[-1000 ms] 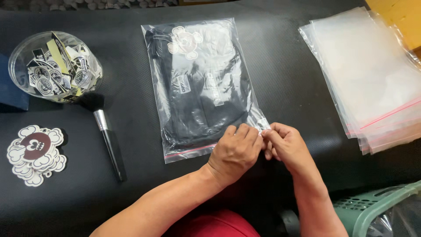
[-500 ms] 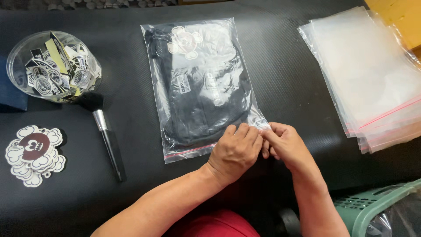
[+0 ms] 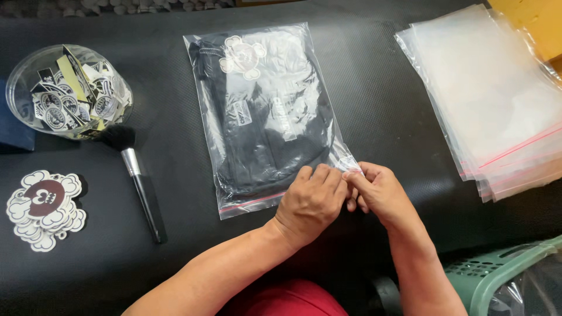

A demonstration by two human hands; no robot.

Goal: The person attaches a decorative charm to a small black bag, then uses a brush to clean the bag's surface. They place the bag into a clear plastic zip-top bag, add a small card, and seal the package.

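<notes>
Both hands meet at the near right corner of a clear zip-seal bag (image 3: 266,117). The left hand (image 3: 310,202) lies knuckles up, fingers curled down onto the bag's sealed edge; the right hand (image 3: 377,193) presses in from the side, its fingertips (image 3: 350,174) pinched closed on the corner of the plastic. The two hands touch each other at the fingers — no gap shows between them.

The bag lies flat on a black table (image 3: 380,88), long axis running away from the person, its red seal strip (image 3: 246,203) at the near end. Inside is a folded black garment (image 3: 263,146) with a white cloud-shaped sticker (image 3: 241,57) at the far end of the package.

Left of the bag, a black-handled brush (image 3: 137,178) lies on the table, bristles pointing away from the person and just beside a clear plastic bowl (image 3: 20,82) filled with small printed stickers (image 3: 67,99). Nearer the person on the far left sits a stack of cloud-shaped stickers (image 3: 42,208) with a dark red centre.

Right of the work — well apart from the hands — is a stack of empty clear bags (image 3: 492,99) with red seal strips. A green plastic basket (image 3: 503,275) shows at the lower right, off the table edge.
</notes>
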